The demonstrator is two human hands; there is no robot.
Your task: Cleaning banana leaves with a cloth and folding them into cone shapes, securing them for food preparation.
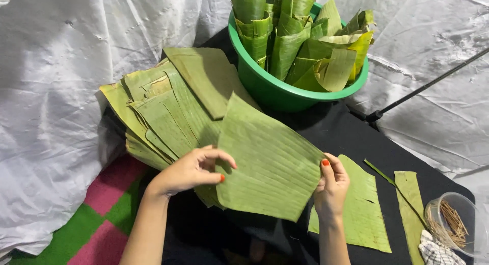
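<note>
Left hand: our left hand (191,170) pinches the left edge of the leaf (267,163), thumb on top, fingers (224,158) curled over the rim.
Right hand: our right hand (332,186) grips the leaf's right edge, thumb pressed on its face.
Leaf: we hold it stretched between both sets of fingers, lifted above the black bench (326,132).
Cut leaf: a flat piece (364,209) lies on the bench just under and right of our right fingers.
Strip: a narrow strip (410,199) lies further right.
Cup: a clear cup (453,224) of sticks stands at the far right.
Stack: a leaf stack (163,107) lies beyond our left fingers.
Basin: a green basin (270,89) of leaf cones (293,35) stands farthest off.
</note>
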